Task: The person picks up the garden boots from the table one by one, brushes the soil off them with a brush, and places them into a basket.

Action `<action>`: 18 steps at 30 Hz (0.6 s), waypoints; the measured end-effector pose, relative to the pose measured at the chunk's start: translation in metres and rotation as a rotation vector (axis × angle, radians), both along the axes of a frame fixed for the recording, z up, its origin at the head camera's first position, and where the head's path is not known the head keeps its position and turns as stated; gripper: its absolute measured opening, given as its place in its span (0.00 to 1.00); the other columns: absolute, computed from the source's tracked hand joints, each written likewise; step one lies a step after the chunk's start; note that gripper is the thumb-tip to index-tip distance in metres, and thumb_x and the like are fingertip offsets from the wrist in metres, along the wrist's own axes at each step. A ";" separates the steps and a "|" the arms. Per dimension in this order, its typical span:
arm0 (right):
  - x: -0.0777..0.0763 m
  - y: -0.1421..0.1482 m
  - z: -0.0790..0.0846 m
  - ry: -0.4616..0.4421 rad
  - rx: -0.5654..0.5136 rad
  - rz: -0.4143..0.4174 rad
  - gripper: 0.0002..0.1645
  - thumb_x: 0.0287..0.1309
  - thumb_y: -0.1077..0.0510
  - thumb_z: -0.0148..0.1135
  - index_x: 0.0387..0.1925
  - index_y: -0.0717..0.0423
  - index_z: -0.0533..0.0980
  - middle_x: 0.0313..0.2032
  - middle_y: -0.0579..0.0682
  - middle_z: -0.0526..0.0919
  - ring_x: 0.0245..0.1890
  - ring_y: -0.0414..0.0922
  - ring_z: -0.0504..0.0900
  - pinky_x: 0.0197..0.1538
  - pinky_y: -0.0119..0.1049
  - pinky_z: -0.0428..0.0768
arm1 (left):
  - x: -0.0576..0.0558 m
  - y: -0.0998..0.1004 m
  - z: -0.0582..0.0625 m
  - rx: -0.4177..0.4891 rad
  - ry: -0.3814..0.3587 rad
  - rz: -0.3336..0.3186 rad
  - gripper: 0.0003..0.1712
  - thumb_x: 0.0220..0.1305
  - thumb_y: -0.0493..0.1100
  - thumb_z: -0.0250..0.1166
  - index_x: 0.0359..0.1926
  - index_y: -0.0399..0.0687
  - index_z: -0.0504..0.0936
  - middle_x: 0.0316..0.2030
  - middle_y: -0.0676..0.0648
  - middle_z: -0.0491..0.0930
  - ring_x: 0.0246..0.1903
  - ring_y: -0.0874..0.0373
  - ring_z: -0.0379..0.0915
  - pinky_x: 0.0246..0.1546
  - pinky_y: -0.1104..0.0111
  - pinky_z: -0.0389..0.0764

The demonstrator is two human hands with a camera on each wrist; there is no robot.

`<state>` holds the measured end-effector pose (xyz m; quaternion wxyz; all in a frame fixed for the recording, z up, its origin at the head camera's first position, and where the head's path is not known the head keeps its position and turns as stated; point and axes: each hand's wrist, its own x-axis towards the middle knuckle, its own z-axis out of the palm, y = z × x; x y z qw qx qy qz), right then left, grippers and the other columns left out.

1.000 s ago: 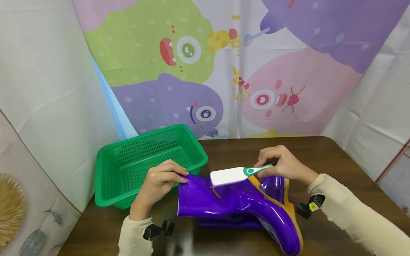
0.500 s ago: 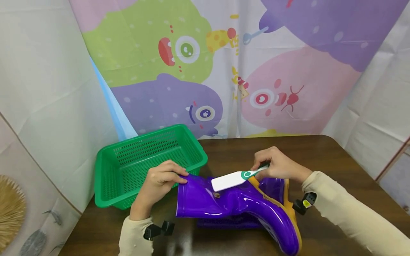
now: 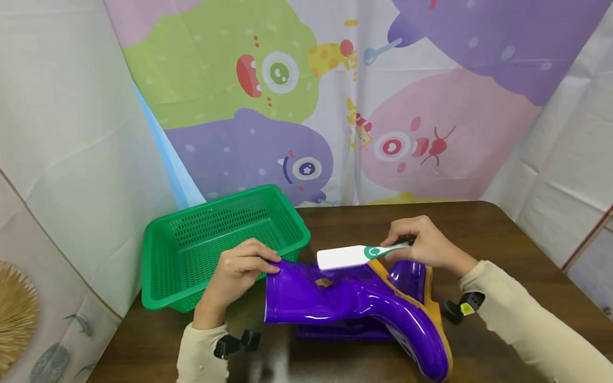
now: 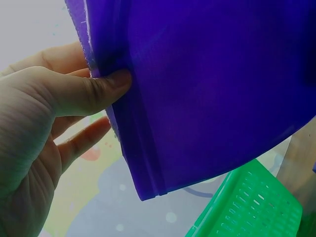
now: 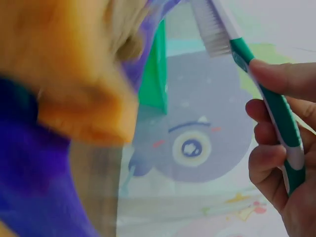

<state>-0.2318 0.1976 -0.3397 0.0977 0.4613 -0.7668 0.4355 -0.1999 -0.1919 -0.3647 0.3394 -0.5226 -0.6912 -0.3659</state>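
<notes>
Brush point(image 3: 342, 258) gripped in right hand point(image 3: 426, 244), held over upper boot point(image 3: 301, 303), whose top edge left hand point(image 3: 243, 267) pinches; lower boot point(image 3: 342, 334) beneath; basket point(image 3: 152, 260) on surface point(image 3: 349, 229) beside left hand.

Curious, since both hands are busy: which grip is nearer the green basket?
Left. The left grip, holding the purple boot, is just in front of the green basket; the right grip, holding a brush, is farther away, to the basket's right.
</notes>
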 end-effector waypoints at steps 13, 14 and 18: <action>0.005 -0.005 -0.009 -0.172 0.037 0.110 0.16 0.41 0.76 0.75 0.31 0.56 0.88 0.27 0.46 0.84 0.24 0.39 0.76 0.25 0.31 0.76 | -0.001 0.001 0.000 -0.008 0.007 -0.005 0.21 0.45 0.14 0.60 0.25 0.41 0.88 0.32 0.45 0.85 0.34 0.48 0.81 0.43 0.69 0.82; 0.003 -0.005 -0.011 -0.177 0.049 0.100 0.15 0.41 0.75 0.75 0.30 0.56 0.88 0.26 0.46 0.84 0.24 0.39 0.77 0.25 0.31 0.76 | 0.000 0.001 0.000 -0.012 0.005 -0.002 0.21 0.44 0.13 0.61 0.25 0.42 0.88 0.32 0.45 0.85 0.34 0.48 0.82 0.43 0.69 0.82; -0.003 -0.002 -0.014 -0.127 0.093 0.025 0.14 0.40 0.73 0.76 0.29 0.54 0.88 0.25 0.43 0.83 0.23 0.38 0.77 0.25 0.31 0.77 | 0.000 0.002 0.000 -0.019 0.000 0.012 0.21 0.44 0.14 0.62 0.25 0.42 0.88 0.32 0.45 0.86 0.35 0.48 0.82 0.43 0.69 0.82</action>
